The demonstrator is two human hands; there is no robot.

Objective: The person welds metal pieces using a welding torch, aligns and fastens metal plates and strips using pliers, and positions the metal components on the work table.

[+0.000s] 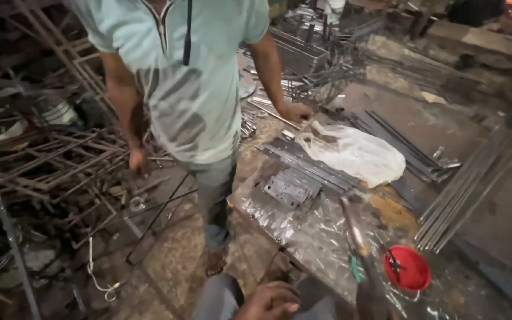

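Note:
My left hand (269,301) lies at the bottom edge on my knee in grey trousers (217,299), fingers bent and close together, nothing visible in it. The frame cuts it off. My right hand is out of view. Just right of the hand a long metal tool with a green grip (355,249) lies on the steel worktable (303,231). A red round lid (407,268) holding small dark parts sits beside the tool. A co-worker in a pale teal shirt (188,77) stands across from me, one hand (294,111) resting on the table.
A crumpled white plastic bag (354,153) lies mid-table beside flat steel strips (303,163) and small plates (288,189). A bundle of thin rods (469,189) runs along the right. Welded metal frames (42,160) and scrap pile up on the floor at left.

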